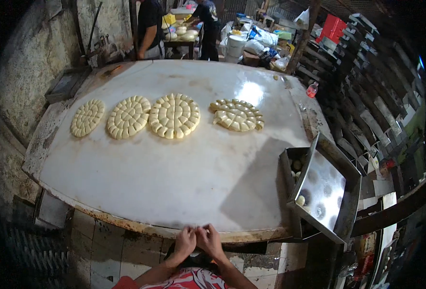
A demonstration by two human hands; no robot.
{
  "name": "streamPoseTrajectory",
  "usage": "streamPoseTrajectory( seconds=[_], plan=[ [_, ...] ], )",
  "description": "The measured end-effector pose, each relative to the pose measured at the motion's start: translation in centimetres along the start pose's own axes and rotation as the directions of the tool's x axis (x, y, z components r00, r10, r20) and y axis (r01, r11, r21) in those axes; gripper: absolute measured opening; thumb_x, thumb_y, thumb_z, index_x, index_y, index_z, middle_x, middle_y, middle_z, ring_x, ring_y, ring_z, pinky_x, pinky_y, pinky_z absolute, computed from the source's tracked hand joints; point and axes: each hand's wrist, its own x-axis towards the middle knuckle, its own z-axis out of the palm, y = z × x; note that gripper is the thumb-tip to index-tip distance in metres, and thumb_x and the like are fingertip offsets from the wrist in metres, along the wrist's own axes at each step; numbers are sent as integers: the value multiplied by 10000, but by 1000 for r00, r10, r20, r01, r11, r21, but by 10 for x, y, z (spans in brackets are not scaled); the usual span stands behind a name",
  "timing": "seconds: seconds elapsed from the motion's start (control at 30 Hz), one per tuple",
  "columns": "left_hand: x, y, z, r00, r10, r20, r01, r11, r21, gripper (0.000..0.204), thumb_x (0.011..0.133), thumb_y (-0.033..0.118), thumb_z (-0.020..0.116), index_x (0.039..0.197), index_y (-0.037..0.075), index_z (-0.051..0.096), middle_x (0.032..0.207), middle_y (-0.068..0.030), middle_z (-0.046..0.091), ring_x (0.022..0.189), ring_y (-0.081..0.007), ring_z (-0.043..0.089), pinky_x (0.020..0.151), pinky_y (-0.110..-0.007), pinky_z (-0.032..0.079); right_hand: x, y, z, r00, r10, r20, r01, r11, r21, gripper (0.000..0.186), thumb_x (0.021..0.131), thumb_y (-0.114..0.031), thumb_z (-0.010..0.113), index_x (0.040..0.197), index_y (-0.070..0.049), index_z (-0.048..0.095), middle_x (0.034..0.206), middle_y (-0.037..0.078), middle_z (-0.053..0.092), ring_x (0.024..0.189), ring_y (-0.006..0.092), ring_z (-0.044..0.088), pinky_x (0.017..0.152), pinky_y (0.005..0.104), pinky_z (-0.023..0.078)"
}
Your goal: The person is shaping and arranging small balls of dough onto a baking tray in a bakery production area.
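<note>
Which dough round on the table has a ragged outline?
The rightmost dough round, set apart: pieces jut from its edge, while the other three have neat rounded rims.

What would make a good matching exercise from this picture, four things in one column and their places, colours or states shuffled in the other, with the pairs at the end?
Column one
1. Left hand and right hand
2. Rightmost dough piece
3. Shiny metal tray
4. Bucket

Column two
A. Slanted, at the near right of the table
B. White, beyond the table's far edge
C. Close together at the table's near edge
D. Pale and scored into segments

Right pairs: 1-C, 2-D, 3-A, 4-B
</note>
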Motion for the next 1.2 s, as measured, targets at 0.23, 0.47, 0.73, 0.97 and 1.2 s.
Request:
streamPoseTrajectory(
  seconds=[0.23,0.47,0.73,0.97,1.2],
  plan=[
    [20,-71,-125,953,116,-279,-47,969,241,191,822,211,608,779,33,552,707,-144,541,678,-335,528,636,-431,432,55,28,-117,951,-145,272,281,769,-573,201,821,-175,665,811,-17,540,725,120,545,644,233,538,612,332,450],
    [162,-7,-84,914,381,-139,-231,772,593,160,808,283,615,816,123,609,917,-67,606,903,-286,558,754,-440,469,203,16,-31,904,-428,-5,388,824,-413,195,795,-205,663,742,-39,575,760,134,529,754,318,507,652,405,434],
    [96,-83,-141,942,327,-74,-200,725,659,150,742,220,639,752,82,582,918,-113,482,904,-286,443,794,-455,354,91,67,-63,871,-427,243,424,402,-811,164,753,-201,588,852,-70,578,946,137,535,888,371,471,702,484,392],
    [224,15,-96,917,391,82,-370,756,540,271,756,392,610,790,124,630,896,-87,590,882,-293,540,816,-419,413,195,-10,40,944,-285,165,294,507,-810,174,786,-254,581,868,-104,610,920,143,541,891,340,490,788,482,366],
    [166,-63,-158,886,464,-4,-345,664,664,159,708,271,657,710,119,611,855,-90,510,863,-284,490,731,-454,405,125,52,-45,961,-273,39,171,479,-861,155,771,-221,579,867,-100,583,961,150,523,948,352,446,791,476,360]
  ],
)
